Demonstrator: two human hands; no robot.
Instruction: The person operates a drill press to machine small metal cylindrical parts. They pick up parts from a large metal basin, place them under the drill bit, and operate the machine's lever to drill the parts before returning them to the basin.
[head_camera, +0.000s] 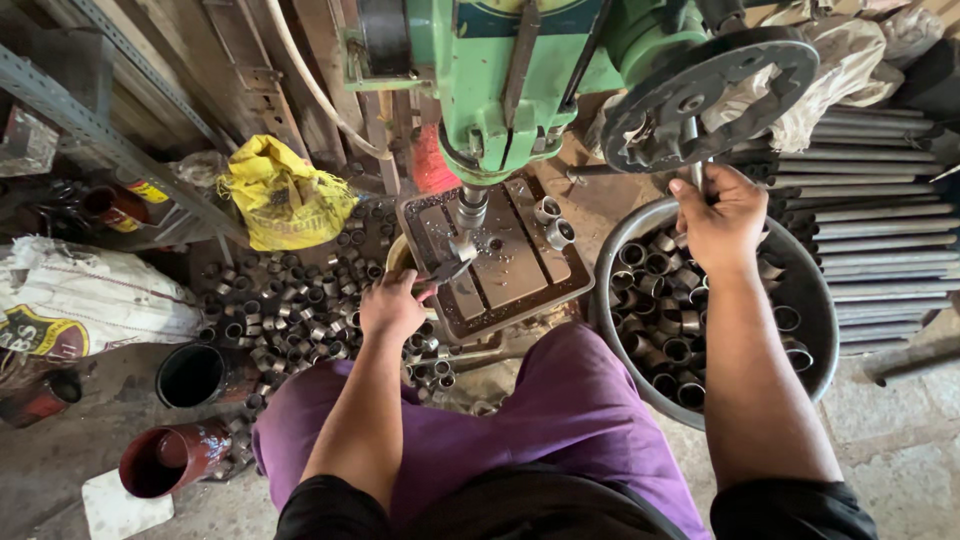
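Now your left hand (392, 305) is closed on pliers (447, 270) that pinch a short metal ring (462, 246) under the drill spindle (470, 208), at twelve o'clock from your lap. Your right hand (722, 215) is wrapped around the feed handle (696, 160), at two o'clock above the bowl of rings (812, 300).

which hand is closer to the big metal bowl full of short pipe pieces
Right. The right hand grips a feed handle directly over the metal bowl; the left hand is across the drill table, holding pliers.
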